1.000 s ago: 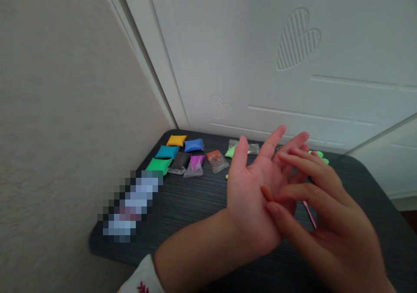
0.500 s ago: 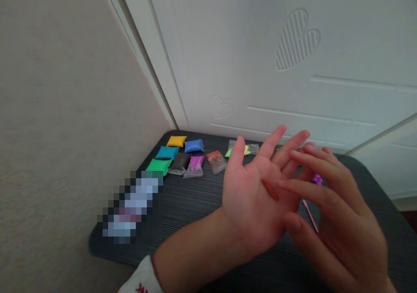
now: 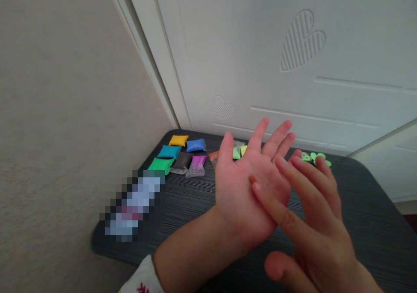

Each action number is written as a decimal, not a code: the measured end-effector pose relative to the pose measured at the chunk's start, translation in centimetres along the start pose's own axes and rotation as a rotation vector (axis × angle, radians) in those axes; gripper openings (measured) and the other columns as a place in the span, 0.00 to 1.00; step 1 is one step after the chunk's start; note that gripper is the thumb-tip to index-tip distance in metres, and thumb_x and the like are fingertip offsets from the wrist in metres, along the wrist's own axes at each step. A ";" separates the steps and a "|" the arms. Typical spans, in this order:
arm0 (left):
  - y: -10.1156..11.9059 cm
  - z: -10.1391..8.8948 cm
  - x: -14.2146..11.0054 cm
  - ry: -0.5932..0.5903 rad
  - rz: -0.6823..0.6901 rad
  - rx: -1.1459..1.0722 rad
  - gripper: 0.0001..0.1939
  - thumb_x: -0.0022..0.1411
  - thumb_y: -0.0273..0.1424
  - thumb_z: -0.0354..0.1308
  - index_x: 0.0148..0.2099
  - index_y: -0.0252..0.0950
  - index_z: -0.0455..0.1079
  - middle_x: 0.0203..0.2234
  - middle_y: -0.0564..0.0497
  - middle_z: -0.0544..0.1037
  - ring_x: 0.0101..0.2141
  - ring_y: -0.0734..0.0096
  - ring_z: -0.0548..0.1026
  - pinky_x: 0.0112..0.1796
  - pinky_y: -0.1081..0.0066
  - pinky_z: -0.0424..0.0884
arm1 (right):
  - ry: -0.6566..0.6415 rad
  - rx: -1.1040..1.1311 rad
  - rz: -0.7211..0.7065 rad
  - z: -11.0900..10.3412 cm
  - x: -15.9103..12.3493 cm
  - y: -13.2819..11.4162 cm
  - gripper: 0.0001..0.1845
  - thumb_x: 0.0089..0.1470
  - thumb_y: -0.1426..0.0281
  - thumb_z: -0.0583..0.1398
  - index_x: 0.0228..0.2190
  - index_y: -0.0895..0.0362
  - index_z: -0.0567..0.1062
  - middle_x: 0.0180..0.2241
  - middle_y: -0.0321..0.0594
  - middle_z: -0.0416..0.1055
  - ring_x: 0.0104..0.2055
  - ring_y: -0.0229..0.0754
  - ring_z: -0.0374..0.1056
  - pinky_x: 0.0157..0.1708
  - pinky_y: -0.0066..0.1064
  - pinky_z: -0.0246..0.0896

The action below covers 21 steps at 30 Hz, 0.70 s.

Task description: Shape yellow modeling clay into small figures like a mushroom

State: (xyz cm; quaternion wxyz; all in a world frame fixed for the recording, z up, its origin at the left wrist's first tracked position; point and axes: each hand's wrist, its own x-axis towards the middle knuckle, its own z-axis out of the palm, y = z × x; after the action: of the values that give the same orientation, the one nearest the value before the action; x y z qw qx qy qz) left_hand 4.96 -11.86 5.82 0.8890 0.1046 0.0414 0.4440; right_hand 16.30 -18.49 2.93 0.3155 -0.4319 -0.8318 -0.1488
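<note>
My left hand (image 3: 250, 197) is held palm up over the dark table, its fingers spread and stretched. On its palm lies a small piece of orange clay (image 3: 253, 178), mostly hidden under a fingertip. The index finger of my right hand (image 3: 319, 223) presses that piece against the palm. The other right fingers are extended and apart, with the thumb away from the left hand. Just behind the left thumb, an orange clay packet (image 3: 213, 157) is partly covered.
Clay packets in yellow (image 3: 179, 141), blue (image 3: 196, 145), teal (image 3: 169, 152), green (image 3: 160, 165), dark brown (image 3: 182, 160) and purple (image 3: 196, 165) lie at the back left of the table (image 3: 182, 201). Green petal-like shapes (image 3: 320, 159) sit behind my right hand. A white panel (image 3: 234, 58) rises behind.
Both hands have shifted left. My right index finger has come down over the orange clay, which showed as a short roll before. The green petal-like shapes have come into sight.
</note>
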 end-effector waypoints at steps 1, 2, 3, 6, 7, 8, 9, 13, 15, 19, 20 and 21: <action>0.0 0.0 0.0 0.006 -0.009 0.005 0.30 0.64 0.51 0.33 0.62 0.44 0.54 0.57 0.51 0.67 0.61 0.68 0.58 0.59 0.62 0.53 | -0.001 0.002 -0.008 0.0 0.0 0.0 0.34 0.54 0.46 0.49 0.53 0.56 0.66 0.61 0.53 0.51 0.61 0.64 0.48 0.57 0.67 0.36; 0.0 0.0 0.0 0.005 -0.019 0.006 0.30 0.64 0.51 0.33 0.62 0.44 0.54 0.57 0.51 0.67 0.61 0.68 0.58 0.59 0.62 0.53 | 0.000 0.002 -0.002 0.0 0.0 0.1 0.34 0.54 0.47 0.49 0.53 0.55 0.66 0.61 0.52 0.51 0.62 0.64 0.48 0.57 0.67 0.36; 0.0 0.0 0.0 -0.001 -0.028 0.006 0.30 0.64 0.51 0.34 0.62 0.44 0.54 0.57 0.51 0.67 0.61 0.68 0.58 0.59 0.63 0.53 | 0.001 -0.001 0.014 0.0 0.0 0.2 0.34 0.54 0.47 0.49 0.53 0.55 0.66 0.61 0.52 0.51 0.62 0.64 0.48 0.57 0.66 0.35; 0.1 -0.1 -0.1 -0.022 -0.036 0.004 0.31 0.63 0.52 0.35 0.62 0.44 0.54 0.58 0.51 0.66 0.61 0.69 0.59 0.59 0.64 0.54 | 0.004 -0.019 0.075 -0.1 0.1 0.5 0.32 0.56 0.50 0.49 0.55 0.56 0.64 0.62 0.52 0.50 0.63 0.63 0.46 0.58 0.65 0.35; 0.1 -0.1 -0.1 -0.027 -0.038 0.007 0.31 0.63 0.52 0.35 0.62 0.44 0.54 0.58 0.51 0.66 0.60 0.69 0.59 0.59 0.64 0.54 | 0.005 -0.021 0.074 -0.1 0.1 0.5 0.32 0.56 0.50 0.49 0.55 0.56 0.65 0.62 0.52 0.50 0.63 0.63 0.46 0.58 0.65 0.35; 0.1 -0.2 -0.1 -0.029 -0.042 0.009 0.31 0.63 0.52 0.34 0.62 0.45 0.55 0.58 0.51 0.66 0.61 0.69 0.59 0.59 0.64 0.54 | 0.008 -0.021 0.055 -0.1 0.1 0.4 0.32 0.56 0.50 0.49 0.55 0.56 0.65 0.61 0.52 0.51 0.62 0.63 0.47 0.58 0.65 0.36; 0.1 -0.2 -0.1 -0.033 -0.046 0.012 0.30 0.63 0.52 0.34 0.62 0.45 0.55 0.58 0.52 0.66 0.61 0.69 0.59 0.60 0.63 0.53 | 0.011 -0.016 0.027 -0.1 0.2 0.2 0.32 0.56 0.49 0.48 0.54 0.56 0.66 0.61 0.53 0.51 0.62 0.63 0.47 0.58 0.65 0.37; 0.1 -0.3 -0.1 -0.048 -0.060 0.011 0.30 0.64 0.51 0.33 0.61 0.43 0.56 0.59 0.51 0.65 0.61 0.67 0.58 0.60 0.62 0.52 | 0.027 -0.003 -0.024 0.2 0.2 -0.2 0.33 0.55 0.48 0.48 0.52 0.57 0.68 0.61 0.52 0.52 0.62 0.62 0.49 0.57 0.65 0.39; 0.1 -0.3 -0.2 -0.064 -0.055 0.001 0.30 0.64 0.51 0.34 0.60 0.42 0.56 0.59 0.50 0.65 0.61 0.66 0.58 0.61 0.61 0.50 | 0.026 -0.011 0.023 0.1 0.2 -0.1 0.33 0.56 0.49 0.48 0.53 0.58 0.67 0.61 0.52 0.53 0.62 0.62 0.49 0.58 0.65 0.39; 0.0 -0.4 -0.3 -0.094 -0.057 -0.012 0.31 0.63 0.52 0.33 0.60 0.42 0.56 0.59 0.50 0.65 0.61 0.66 0.58 0.61 0.62 0.51 | 0.037 0.017 0.078 -0.1 0.2 0.4 0.33 0.58 0.51 0.45 0.55 0.59 0.64 0.61 0.53 0.52 0.63 0.62 0.48 0.58 0.63 0.39; 0.0 -0.3 -0.4 -0.094 -0.060 -0.013 0.31 0.63 0.52 0.32 0.60 0.42 0.56 0.59 0.51 0.65 0.61 0.66 0.58 0.60 0.62 0.51 | 0.040 0.027 0.083 -0.2 0.2 0.5 0.33 0.59 0.51 0.45 0.56 0.59 0.63 0.62 0.53 0.52 0.63 0.61 0.47 0.58 0.63 0.39; 0.0 -0.3 -0.4 -0.092 -0.063 -0.014 0.31 0.63 0.52 0.32 0.61 0.42 0.56 0.59 0.51 0.65 0.61 0.66 0.58 0.60 0.63 0.52 | 0.041 0.032 0.088 -0.2 0.2 0.5 0.33 0.59 0.51 0.44 0.57 0.59 0.62 0.62 0.53 0.51 0.63 0.61 0.47 0.58 0.63 0.39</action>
State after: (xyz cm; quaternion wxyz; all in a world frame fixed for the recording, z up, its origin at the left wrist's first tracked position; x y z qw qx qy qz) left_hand 4.63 -12.09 5.50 0.9043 0.1173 0.0010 0.4106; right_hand 16.68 -18.17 3.20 0.3455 -0.4598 -0.8077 -0.1300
